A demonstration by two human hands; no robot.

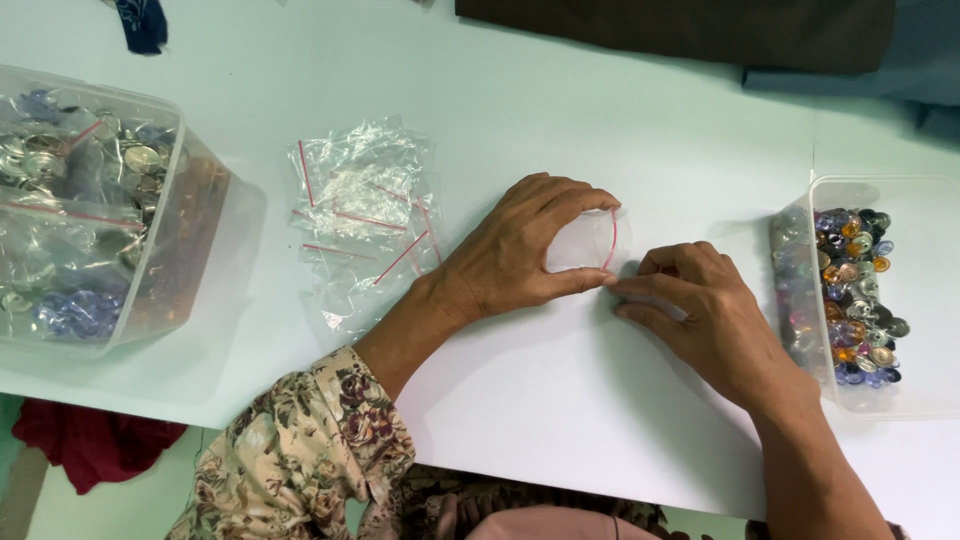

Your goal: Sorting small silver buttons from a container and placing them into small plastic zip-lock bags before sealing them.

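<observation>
The fingers point(575, 200) of the left hand point(515, 250) are curled in a half-open arch, thumb below and forefinger above, pinching the mouth of a small clear zip bag point(580, 240) with a red seal strip. The bag lies on the white table point(560, 400), near its middle, and its mouth is held apart between those two digits. The right hand point(705, 320) sits just beside it, fingers bent and close together, their tips touching the bag's lower right edge; whether anything is pinched between them I cannot tell.

To the left of the left hand lies a loose heap of empty clear bags point(365, 215) with the same red strips. Further left stands a clear plastic tub point(190, 230) holding filled bags of silvery and bluish pieces. At the right edge of the table, just beside the right hand, a second clear tub point(920, 300) holds a pile of small round beads point(850, 300) in blue, orange, violet and dark colours. The left forearm wears a flowered sleeve point(300, 450).
</observation>
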